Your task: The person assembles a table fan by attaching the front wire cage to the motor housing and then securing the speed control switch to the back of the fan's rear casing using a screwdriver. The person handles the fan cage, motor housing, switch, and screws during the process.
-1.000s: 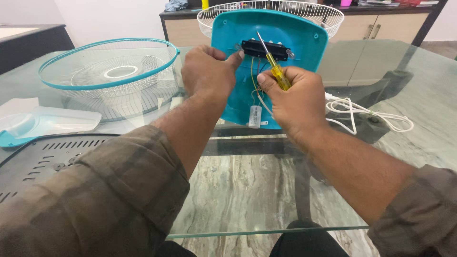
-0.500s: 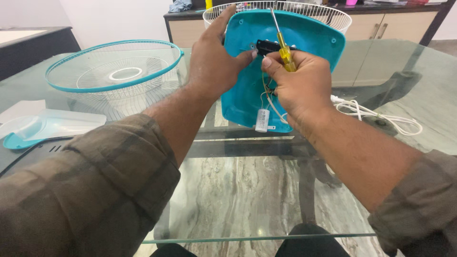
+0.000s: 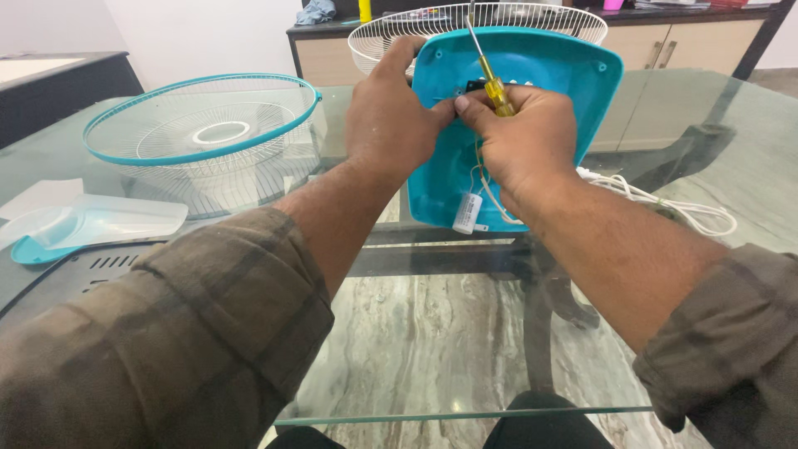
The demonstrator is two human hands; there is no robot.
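The left hand (image 3: 391,116) grips the blue fan cover (image 3: 532,100) upright, keeping it steady. The right hand (image 3: 524,137) clenches a yellow screwdriver (image 3: 492,79) near the table's (image 3: 731,150) far edge.

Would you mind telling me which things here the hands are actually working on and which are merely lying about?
In hand:
left hand gripping the teal fan cover
right hand holding the yellow screwdriver
white capacitor hanging on wires

Lying about:
teal-rimmed grille
white grille
clear blade
white cord
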